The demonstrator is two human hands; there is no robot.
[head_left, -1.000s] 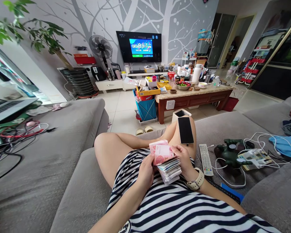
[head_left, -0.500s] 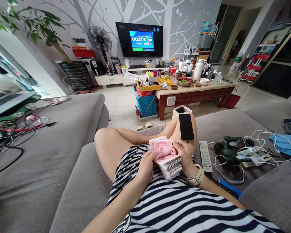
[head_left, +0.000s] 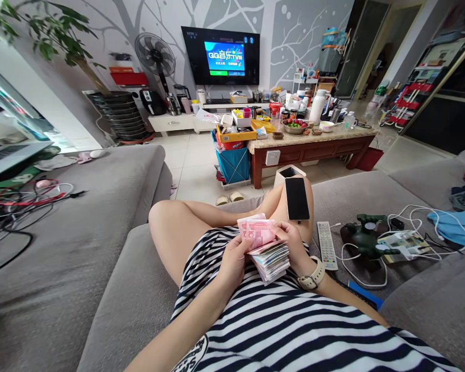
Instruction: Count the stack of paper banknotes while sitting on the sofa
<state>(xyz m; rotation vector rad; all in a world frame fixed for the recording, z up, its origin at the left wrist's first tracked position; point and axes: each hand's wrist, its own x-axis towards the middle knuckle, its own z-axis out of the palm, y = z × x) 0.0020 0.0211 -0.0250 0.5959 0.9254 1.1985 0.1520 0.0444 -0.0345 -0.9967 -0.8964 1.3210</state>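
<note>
I sit on a grey sofa (head_left: 62, 279) with my legs crossed. A thick stack of banknotes (head_left: 269, 256) rests in my lap, pink notes on top. My left hand (head_left: 232, 263) grips the stack from the left, its thumb on the upper notes. My right hand (head_left: 294, 245), with a pale watch on its wrist, pinches the top pink note at its right edge. A black phone (head_left: 296, 198) lies face up on my right knee, just beyond my right hand.
A white remote (head_left: 327, 252), a dark green toy (head_left: 366, 242) and white cables (head_left: 418, 243) lie on the sofa to my right. Cables and a laptop (head_left: 11, 160) sit at left. Ahead stand a cluttered wooden coffee table (head_left: 313, 150), a blue bin (head_left: 234, 168) and a lit TV (head_left: 221, 57).
The view has drifted slightly, so things sit a little higher in frame. My fingers have shifted the top pink notes on the stack; both hands stay on it.
</note>
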